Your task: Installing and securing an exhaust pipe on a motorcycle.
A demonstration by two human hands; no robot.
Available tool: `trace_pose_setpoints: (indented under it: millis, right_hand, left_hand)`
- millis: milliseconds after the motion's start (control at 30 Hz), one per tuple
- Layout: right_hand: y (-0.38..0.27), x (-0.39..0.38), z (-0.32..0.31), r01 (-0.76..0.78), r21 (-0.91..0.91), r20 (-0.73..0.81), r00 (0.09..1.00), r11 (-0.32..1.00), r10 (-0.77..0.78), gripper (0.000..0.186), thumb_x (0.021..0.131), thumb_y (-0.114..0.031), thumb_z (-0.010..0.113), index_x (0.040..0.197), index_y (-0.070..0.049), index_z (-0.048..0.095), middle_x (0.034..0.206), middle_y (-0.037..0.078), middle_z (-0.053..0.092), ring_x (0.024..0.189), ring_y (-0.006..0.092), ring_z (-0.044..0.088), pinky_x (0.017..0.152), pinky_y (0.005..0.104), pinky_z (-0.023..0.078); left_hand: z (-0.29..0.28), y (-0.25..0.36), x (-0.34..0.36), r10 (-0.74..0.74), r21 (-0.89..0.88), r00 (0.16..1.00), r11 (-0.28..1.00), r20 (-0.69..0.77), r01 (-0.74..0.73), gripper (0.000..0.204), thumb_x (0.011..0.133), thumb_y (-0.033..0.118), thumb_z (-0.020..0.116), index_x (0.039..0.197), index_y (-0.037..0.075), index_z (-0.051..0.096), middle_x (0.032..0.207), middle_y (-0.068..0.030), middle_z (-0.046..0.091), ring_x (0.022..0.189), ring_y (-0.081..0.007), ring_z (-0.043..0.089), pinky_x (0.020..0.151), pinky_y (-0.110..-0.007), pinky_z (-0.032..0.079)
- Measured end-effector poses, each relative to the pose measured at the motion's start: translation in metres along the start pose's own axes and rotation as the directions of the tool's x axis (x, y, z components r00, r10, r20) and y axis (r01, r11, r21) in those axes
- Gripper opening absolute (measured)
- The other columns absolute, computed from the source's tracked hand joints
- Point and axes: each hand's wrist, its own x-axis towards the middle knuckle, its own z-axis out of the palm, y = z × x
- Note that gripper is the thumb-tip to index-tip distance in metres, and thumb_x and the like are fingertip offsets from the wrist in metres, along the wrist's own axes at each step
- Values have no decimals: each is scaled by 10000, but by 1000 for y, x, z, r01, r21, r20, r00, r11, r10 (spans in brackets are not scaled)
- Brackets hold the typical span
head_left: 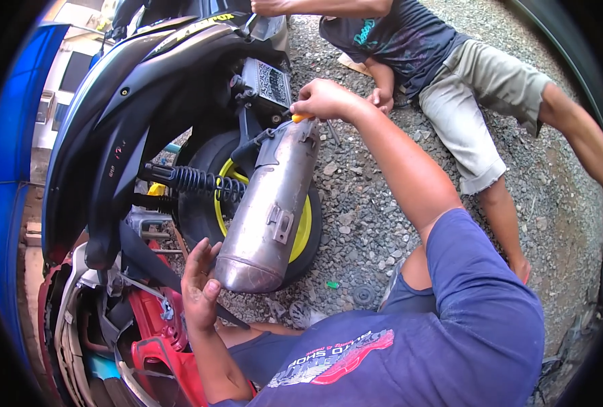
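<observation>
A dented silver muffler [260,210] lies diagonally beside a scooter's rear wheel [304,234] with a yellow rim. My right hand [322,102] is at the muffler's upper end, fingers closed on a small orange piece [298,117]. My left hand [203,278] is beside the muffler's rounded lower end, fingers apart and curled, holding nothing visible. Above the wheel are a patterned metal box [264,85] and a black swing arm. A coil shock [199,180] runs from the black bodywork [104,136] toward the wheel, partly behind the muffler.
Another person [471,95] reclines on gravel [369,210] at upper right, one hand up at the scooter, the other low. Red and dark body panels [152,319] are piled at lower left. A blue sheet [9,169] stands along the left edge.
</observation>
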Motion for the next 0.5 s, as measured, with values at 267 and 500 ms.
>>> trace_pose_setpoints:
  millis: [267, 500]
  right_hand:
    - [3, 1, -6, 7, 9, 77, 997, 1000, -8, 432, 954, -424, 779, 1057, -5, 813, 907, 115, 803, 744, 204, 774, 717, 372, 624]
    - [8, 3, -6, 77, 70, 103, 991, 995, -84, 412, 941, -404, 798, 1038, -3, 816, 875, 107, 799, 732, 199, 764, 706, 369, 622]
  left_hand:
    - [-15, 35, -8, 322, 300, 939, 914, -122, -274, 893, 957, 478, 806, 1577, -68, 466, 1500, -209, 619, 1433, -326, 581, 1208, -469, 450]
    - [-111, 157, -13, 808, 836, 554, 436, -200, -334, 563, 1114, 256, 602, 1512, -132, 513, 1473, -260, 627, 1351, -318, 636, 1184, -431, 479]
